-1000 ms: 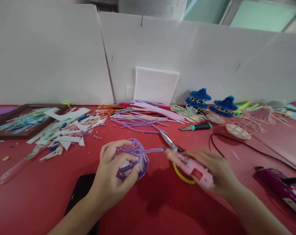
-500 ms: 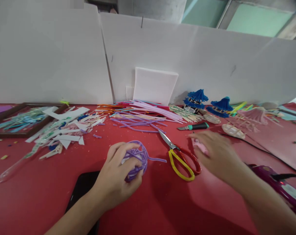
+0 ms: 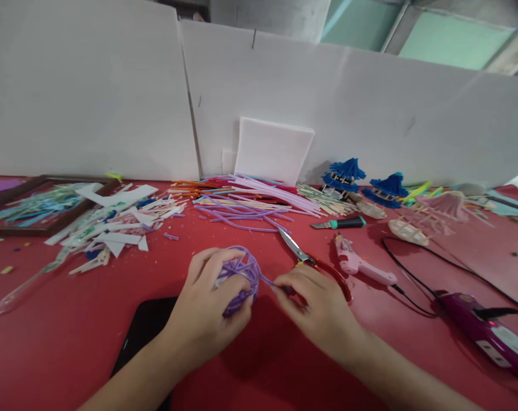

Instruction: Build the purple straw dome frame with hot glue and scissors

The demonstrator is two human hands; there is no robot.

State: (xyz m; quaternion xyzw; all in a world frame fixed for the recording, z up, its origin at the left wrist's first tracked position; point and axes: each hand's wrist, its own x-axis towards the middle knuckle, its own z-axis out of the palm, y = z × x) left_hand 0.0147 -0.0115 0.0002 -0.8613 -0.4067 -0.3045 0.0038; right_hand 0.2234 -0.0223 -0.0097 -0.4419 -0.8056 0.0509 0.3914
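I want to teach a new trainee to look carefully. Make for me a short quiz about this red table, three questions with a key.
1. Open question: What is the right hand pinching between thumb and finger?
2. True or false: The pink plastic glue gun lies on the red table, with neither hand on it.
3. Multiple choice: Which thing is partly covered by the left forearm?
A) green-and-black utility knife
B) flat black rectangular phone
C) brown rectangular frame

Key:
1. A thin purple strand that sticks out from the round purple openwork ball.
2. True.
3. B.
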